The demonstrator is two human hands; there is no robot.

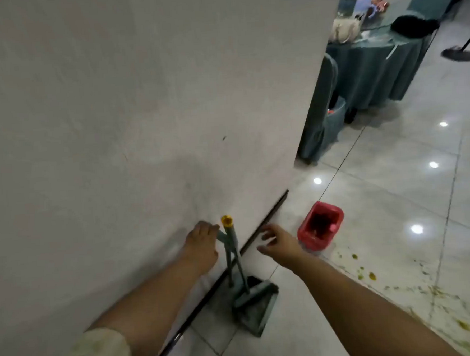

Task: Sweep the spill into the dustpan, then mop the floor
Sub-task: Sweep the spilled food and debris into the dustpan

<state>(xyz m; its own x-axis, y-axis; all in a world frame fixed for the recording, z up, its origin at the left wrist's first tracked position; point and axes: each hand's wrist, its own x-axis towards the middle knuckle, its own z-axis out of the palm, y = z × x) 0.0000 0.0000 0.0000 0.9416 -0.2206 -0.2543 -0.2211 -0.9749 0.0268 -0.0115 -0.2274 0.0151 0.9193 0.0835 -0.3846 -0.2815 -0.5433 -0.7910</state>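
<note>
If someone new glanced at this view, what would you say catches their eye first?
Most likely the two hands reaching toward the wall: the left hand at the yellow-capped handles of the broom and dustpan leaning there, the right hand open beside them. Next, the red bucket on the glossy floor just right of the hands, and the greenish spill scattered over the tiles at lower right.

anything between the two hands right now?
Yes. In the head view, the yellow-capped green handles of the broom and dustpan stand between the left hand and right hand, against the wall.
</note>
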